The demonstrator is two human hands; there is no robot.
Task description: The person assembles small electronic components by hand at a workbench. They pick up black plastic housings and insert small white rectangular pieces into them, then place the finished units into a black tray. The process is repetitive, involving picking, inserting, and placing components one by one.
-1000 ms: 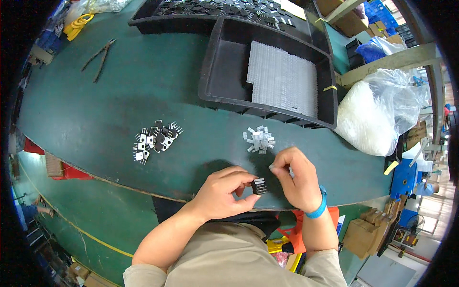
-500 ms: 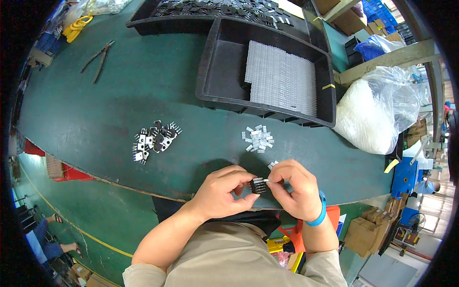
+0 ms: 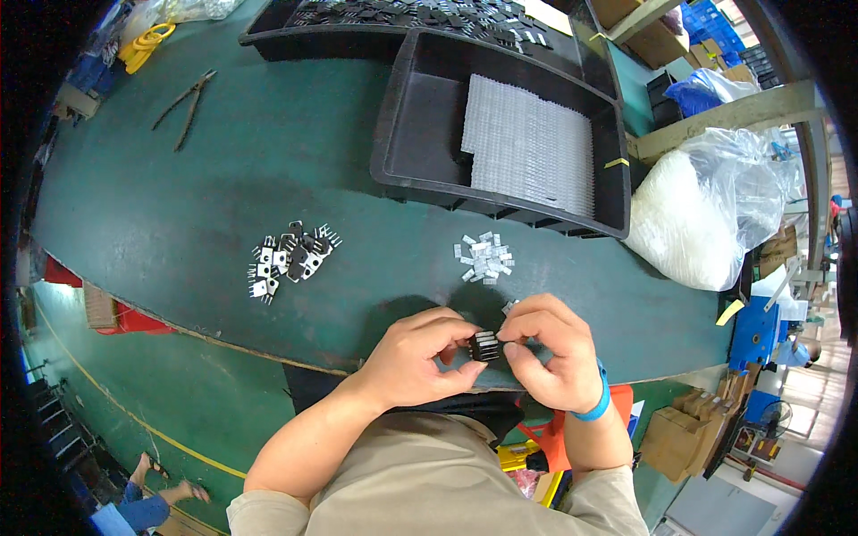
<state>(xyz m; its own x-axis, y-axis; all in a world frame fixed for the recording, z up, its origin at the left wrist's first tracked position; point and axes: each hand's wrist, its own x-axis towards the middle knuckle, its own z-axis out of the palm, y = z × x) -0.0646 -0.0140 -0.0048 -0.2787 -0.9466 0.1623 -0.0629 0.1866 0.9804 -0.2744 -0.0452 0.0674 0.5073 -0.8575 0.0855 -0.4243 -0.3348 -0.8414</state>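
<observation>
Table (image 3: 384,250); hands (image 3: 420,357) (image 3: 556,353) at black block (image 3: 484,347)

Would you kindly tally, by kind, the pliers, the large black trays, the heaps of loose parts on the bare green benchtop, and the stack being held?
Pairs of pliers: 1
Large black trays: 2
Heaps of loose parts: 2 (one pale, one dark and silver)
Stack held in the left hand: 1
Total: 6
</observation>
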